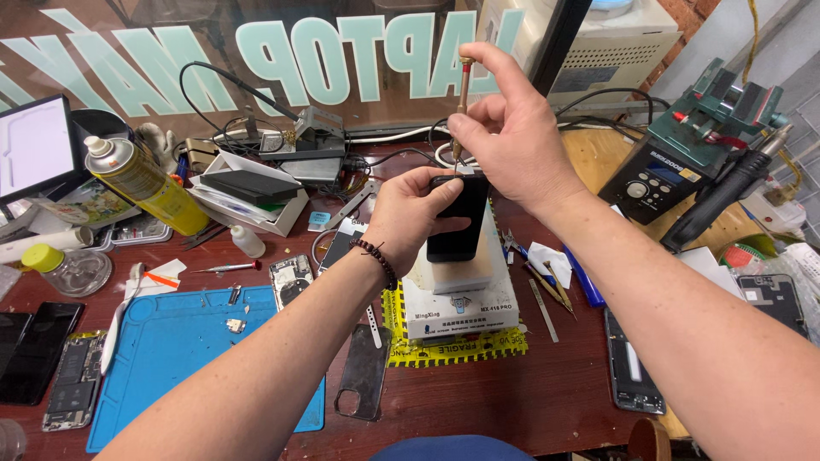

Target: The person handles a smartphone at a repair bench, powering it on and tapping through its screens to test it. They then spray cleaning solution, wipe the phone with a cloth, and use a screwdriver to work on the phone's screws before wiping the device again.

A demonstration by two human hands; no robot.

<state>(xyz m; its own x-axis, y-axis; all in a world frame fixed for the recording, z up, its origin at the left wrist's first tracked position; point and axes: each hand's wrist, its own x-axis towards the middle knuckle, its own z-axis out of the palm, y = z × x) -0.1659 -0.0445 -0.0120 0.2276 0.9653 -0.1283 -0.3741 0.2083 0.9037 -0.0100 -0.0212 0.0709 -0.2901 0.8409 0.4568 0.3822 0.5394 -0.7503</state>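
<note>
Phone: a dark smartphone (459, 218) stands upright on its lower edge, held above the white box-shaped heating unit (461, 299) at mid-bench.
Clear case: a transparent phone shell (361, 376) lies flat on the bench (530, 393), nearest the viewer.
Blue mat: a blue work mat (179, 350) to the left carries small loose parts; an opened phone frame (75, 380) lies just beside its left edge.
Left hand: the left hand (410, 213) is wrapped round the phone's side, fingers pressed together, steadying it.
Right hand: the right hand (504, 128) pinches a slim brass-coloured screwdriver (462, 107) between thumb and forefinger; the tip points down at the phone's top edge.
Stage of work: judged from this view, the phone remains closed and whole; the tool is only at the edge, so opening appears not yet done.
Far bench: a yellow spray can (141, 183), a soldering station (662, 179) and a clear plastic bottle (248, 242) stand behind.
</note>
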